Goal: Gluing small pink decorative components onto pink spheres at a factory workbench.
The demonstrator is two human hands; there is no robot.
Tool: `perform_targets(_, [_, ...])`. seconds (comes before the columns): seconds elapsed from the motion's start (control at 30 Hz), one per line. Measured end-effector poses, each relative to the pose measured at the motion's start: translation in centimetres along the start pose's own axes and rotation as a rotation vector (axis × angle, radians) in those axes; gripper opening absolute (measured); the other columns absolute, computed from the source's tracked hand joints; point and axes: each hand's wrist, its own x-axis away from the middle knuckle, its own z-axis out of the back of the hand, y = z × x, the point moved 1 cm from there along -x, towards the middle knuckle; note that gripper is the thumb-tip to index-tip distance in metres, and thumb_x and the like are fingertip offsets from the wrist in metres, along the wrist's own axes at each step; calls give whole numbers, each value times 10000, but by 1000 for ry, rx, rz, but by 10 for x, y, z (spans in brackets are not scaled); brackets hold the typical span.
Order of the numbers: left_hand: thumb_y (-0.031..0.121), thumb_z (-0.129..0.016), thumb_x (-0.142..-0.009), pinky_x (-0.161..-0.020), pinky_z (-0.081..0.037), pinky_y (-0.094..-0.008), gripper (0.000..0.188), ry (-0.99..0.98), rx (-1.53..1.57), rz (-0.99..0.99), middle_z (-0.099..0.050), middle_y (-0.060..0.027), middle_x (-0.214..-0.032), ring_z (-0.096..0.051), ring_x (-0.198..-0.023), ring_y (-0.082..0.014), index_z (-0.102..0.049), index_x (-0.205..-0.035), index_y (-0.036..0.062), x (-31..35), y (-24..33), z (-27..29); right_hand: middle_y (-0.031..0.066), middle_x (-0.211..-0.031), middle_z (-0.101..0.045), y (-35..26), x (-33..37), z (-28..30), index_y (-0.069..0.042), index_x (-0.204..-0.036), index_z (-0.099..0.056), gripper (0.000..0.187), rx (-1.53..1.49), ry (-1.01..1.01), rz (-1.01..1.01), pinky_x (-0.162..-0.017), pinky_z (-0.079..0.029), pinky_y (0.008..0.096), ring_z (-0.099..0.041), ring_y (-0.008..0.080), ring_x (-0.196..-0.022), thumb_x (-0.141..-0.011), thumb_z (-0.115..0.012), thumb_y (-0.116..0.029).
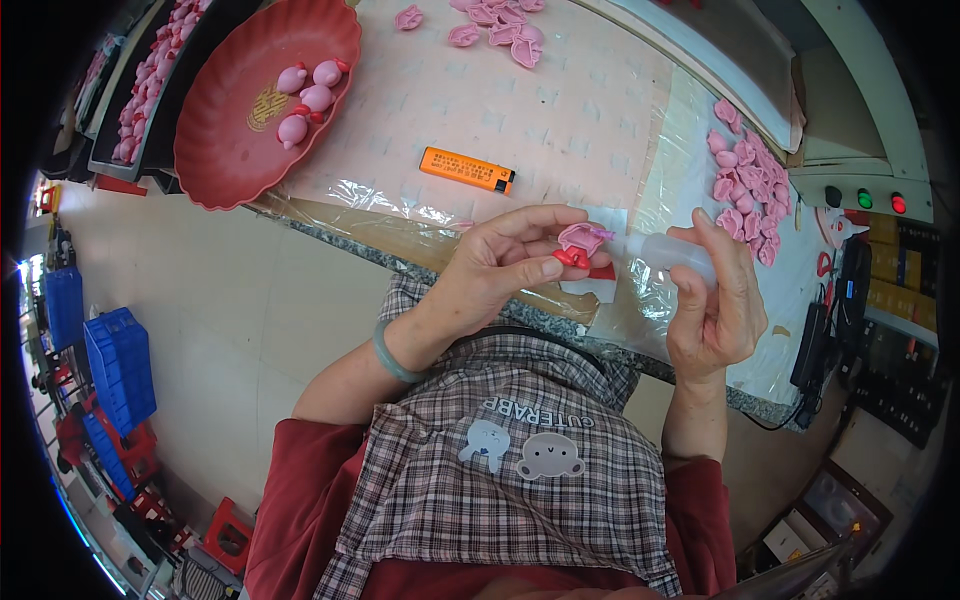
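Between the fingers of my left hand (pixel 485 268) is a small pink plastic figure part (pixel 580 237) with a red piece (pixel 572 259) at its lower side. My right hand (pixel 718 310) is closed around a translucent squeeze bottle (pixel 672 254), tilted nearly flat. Its thin nozzle (pixel 608 237) points left and meets the pink part's edge; whether it touches or sits inside is too small to tell. A white and red scrap (pixel 597 287) lies on the bench just below my left fingertips. An orange lighter (pixel 467 170) rests beyond my left hand.
A red scalloped tray (pixel 215 150) holding several pink-and-red figures (pixel 317 97) overhangs the bench's left edge, beside a black bin of pink parts (pixel 152 80). Loose pink shells (pixel 500 22) lie at the back. More pink parts (pixel 748 185) are piled right, near a machine with lit buttons (pixel 881 201).
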Motion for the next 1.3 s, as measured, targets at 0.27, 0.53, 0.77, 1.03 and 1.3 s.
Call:
perform_targets(0.27, [24,-582,-936,-1017,-499,-416,449,13,12,-23,-580,-225,-1288,-600,-1184,-325,-457,-1364,-26,1,-1,0,147,-860,-697,1,2,2,46,-1171,-628,385,61,20,92,-594,-526,306,-661,257,-710,-864,-716,-170])
perform_targets(0.53, [14,-592,-928,-1014,-502,-411,458,25,2,-48,-566,-225,-1304,-595,-1190,-327,-457,-1366,-8,1,-1,1,193,-947,-693,-3,4,6,84,-1169,-609,340,103,-45,132,-664,-554,347,-686,290,-760,-919,-664,-140])
perform_targets(0.77, [4,-588,-927,-1031,-487,-424,444,22,11,-72,-540,-223,-1342,-587,-1201,-337,-467,-1354,0,2,-4,4,183,-921,-697,-4,3,7,75,-1160,-620,335,117,-58,117,-665,-554,345,-684,290,-761,-910,-672,-142])
perform_targets(1.03, [35,-592,-933,-1020,-494,-420,450,26,15,-69,-546,-215,-1336,-589,-1194,-350,-461,-1362,-1,1,-4,4,148,-900,-700,4,4,5,41,-1172,-622,374,119,8,131,-580,-535,308,-665,259,-715,-884,-697,-185])
perform_targets(1.3, [54,-586,-940,-1015,-495,-417,446,45,20,-56,-553,-207,-1329,-586,-1197,-355,-457,-1363,-4,2,-3,3,158,-905,-703,5,4,8,48,-1174,-616,376,99,32,132,-593,-539,314,-671,265,-721,-893,-688,-191])
